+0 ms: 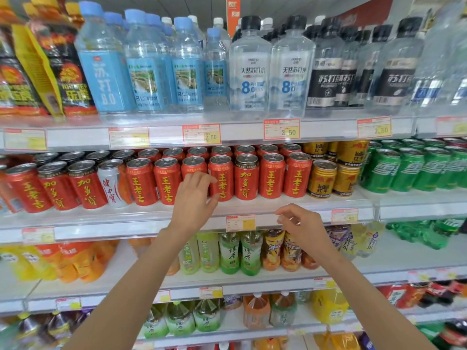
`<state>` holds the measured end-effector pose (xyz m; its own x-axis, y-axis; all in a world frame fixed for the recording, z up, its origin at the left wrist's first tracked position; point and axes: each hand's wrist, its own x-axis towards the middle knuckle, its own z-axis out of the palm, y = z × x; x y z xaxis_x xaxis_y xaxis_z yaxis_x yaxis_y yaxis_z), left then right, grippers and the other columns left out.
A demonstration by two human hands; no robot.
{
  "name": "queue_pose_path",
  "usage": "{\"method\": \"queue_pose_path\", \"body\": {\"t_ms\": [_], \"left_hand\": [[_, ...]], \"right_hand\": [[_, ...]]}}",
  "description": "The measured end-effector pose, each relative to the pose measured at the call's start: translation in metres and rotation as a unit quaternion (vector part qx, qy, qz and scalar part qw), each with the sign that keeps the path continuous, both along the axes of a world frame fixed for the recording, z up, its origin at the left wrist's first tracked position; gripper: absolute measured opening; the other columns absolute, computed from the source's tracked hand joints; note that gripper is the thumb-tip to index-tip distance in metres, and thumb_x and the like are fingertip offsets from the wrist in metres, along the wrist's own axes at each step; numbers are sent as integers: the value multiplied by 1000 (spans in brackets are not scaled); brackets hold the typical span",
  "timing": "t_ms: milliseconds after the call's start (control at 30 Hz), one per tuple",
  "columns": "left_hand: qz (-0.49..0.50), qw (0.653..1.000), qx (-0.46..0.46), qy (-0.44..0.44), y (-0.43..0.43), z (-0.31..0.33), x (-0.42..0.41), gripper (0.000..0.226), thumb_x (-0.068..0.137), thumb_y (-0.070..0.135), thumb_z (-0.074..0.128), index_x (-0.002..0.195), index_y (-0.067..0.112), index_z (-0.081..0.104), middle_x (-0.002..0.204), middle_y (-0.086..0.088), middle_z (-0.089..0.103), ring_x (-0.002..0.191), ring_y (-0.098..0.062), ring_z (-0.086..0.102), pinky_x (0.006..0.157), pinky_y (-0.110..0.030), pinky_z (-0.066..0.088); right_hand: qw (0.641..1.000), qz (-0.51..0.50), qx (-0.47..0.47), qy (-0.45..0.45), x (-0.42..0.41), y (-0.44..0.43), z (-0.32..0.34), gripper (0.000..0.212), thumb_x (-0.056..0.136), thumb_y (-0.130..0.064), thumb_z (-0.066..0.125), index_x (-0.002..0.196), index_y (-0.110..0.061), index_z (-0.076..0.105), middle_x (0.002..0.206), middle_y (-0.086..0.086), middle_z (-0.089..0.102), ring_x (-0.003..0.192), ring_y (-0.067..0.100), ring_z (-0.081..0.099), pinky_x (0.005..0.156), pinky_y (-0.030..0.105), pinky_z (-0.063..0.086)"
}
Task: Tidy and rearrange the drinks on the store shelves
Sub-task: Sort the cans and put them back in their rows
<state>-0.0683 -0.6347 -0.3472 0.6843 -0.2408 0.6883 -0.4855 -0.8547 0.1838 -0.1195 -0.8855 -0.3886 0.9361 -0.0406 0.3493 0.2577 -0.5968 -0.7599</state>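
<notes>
Up front, the left hand (193,198) spreads relaxed fingers before the red cans (246,180) packed tight just behind the middle shelf's (101,221) front edge, while the right hand (302,224) hangs loosely curled, empty, at that edge.

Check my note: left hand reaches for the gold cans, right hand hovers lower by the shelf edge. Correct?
Not quite. In the head view the left hand is at the red cans, not the gold cans, which stand further right. The right hand does hover lower by the shelf edge.
</notes>
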Motion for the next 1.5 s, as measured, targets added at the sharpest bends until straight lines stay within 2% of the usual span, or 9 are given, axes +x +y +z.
{"method": "queue_pose_path", "body": {"t_ms": [200, 400, 500, 667, 967, 1167, 1333, 1433, 1500], "left_hand": [[-22, 999, -4, -28, 7, -4, 8, 26, 80, 23, 52, 99, 9, 61, 97, -7, 61, 90, -25, 50, 74, -36, 43], [17, 999, 1, -31, 8, -3, 16, 31, 76, 21, 59, 104, 6, 60, 103, -12, 61, 93, -31, 51, 75, -40, 42], [35, 999, 29, -9, -1, 6, 24, 45, 75, 23, 72, 113, 4, 58, 112, -15, 59, 104, -36, 51, 82, -42, 41], [30, 992, 114, 33, -47, 29, 42, 71, 78, 47, 65, 134, 9, 41, 132, -12, 48, 124, -30, 38, 103, -38, 23], [142, 955, 235, 109, -90, 49, 80, 91, 73, 75, 48, 132, 7, 39, 130, -12, 52, 127, -30, 38, 106, -42, 21], [92, 987, 131, 19, -88, 35, 74, 87, 64, 66, 66, 124, 7, 45, 126, -13, 52, 121, -30, 41, 105, -38, 22], [-1, 993, -16, -115, -80, 20, 38, 73, 51, 51, 80, 102, 5, 58, 96, -13, 60, 92, -32, 56, 86, -30, 29], [-78, 983, -160, -45, -80, 18, 3, 72, 58, 46, 80, 113, 9, 53, 107, -7, 56, 100, -20, 55, 82, -18, 35], [-95, 962, -253, 24, -80, 20, -18, 72, 60, 42, 81, 118, 15, 50, 112, 1, 53, 103, -8, 51, 80, -10, 36]], "right_hand": [[1000, -11, 17, 11, 0, -15, 0, 19, 89, -16, 60, 85, -35, 62, 83, 0, 69, 77, 19, 63, 72, 33, 53], [1000, -12, 20, 7, 2, -18, 0, 12, 89, -13, 60, 91, -24, 65, 82, 1, 69, 77, 19, 64, 69, 22, 50], [1000, -14, 12, 5, 4, -18, 1, 12, 90, -14, 59, 90, -25, 65, 82, -1, 69, 77, 18, 64, 71, 26, 51], [1000, -5, 17, 12, 6, -10, 5, 13, 90, -15, 59, 89, -27, 64, 83, 1, 69, 78, 20, 64, 72, 29, 53], [1000, -23, 19, 1, -2, -18, 13, 13, 89, -14, 60, 89, -26, 65, 79, -1, 69, 77, 20, 65, 73, 35, 54], [999, -35, 21, 5, -3, -21, 14, 16, 89, -15, 59, 90, -30, 62, 82, 2, 69, 77, 21, 65, 74, 38, 54], [1000, -7, 26, -13, 7, -3, 15, 50, 86, -14, 64, 127, -31, 43, 105, -8, 60, 89, 7, 59, 75, 26, 49], [997, 44, 44, -47, 14, 18, 17, 78, 78, -20, 74, 141, -30, 29, 126, -11, 48, 112, 2, 49, 92, 17, 41], [992, 74, 90, -47, 14, 33, 21, 79, 75, -18, 77, 138, -30, 30, 127, -17, 46, 113, -5, 47, 91, 8, 39]]}}
